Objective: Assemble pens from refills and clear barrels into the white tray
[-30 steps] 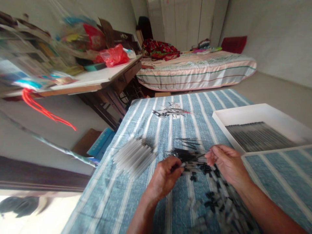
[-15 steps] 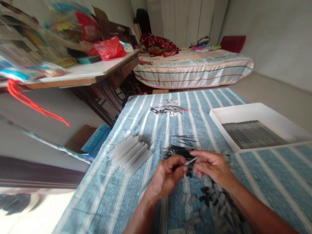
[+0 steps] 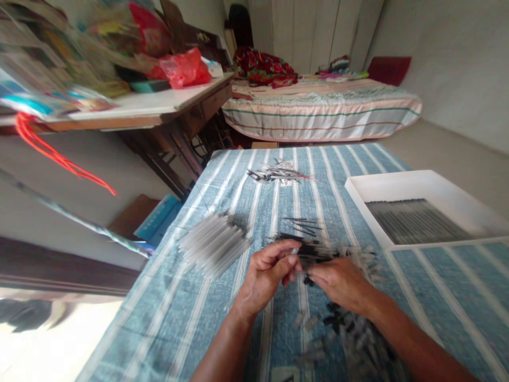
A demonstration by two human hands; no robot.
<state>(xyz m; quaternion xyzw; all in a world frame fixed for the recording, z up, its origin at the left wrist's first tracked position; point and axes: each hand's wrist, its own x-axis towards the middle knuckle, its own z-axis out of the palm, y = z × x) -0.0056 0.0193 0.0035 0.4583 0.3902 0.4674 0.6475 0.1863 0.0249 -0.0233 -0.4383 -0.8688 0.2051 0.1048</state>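
My left hand [image 3: 274, 268] is closed around a translucent pen barrel, whose pale tip [image 3: 295, 250] shows between thumb and forefinger. Most of the barrel is hidden by the hand. Close beside it, the fingers of my right hand [image 3: 338, 281] are pressed together, low at the near edge of a pile of thin black rods [image 3: 314, 252], like pen refills. What they hold, if anything, is hidden. Left of the hands lies a row of translucent barrels [image 3: 214, 244]. Small grey and black pieces, like pen caps [image 3: 361, 339], are heaped by my right forearm.
A white box [image 3: 405, 188] on the right holds a row of dark-filled pens [image 3: 417, 220]. Several thin dark and red-tipped sticks [image 3: 282, 172] lie at the far end of the striped cloth [image 3: 159, 318]. A cluttered side table [image 3: 159, 116] borders the left; a bed [image 3: 318, 111] stands behind.
My hands have drawn apart. The right hand has turned palm-down and lowered to the black rods; the pale piece formerly spanning both hands now shows only at the left fingertips. The view shifted slightly.
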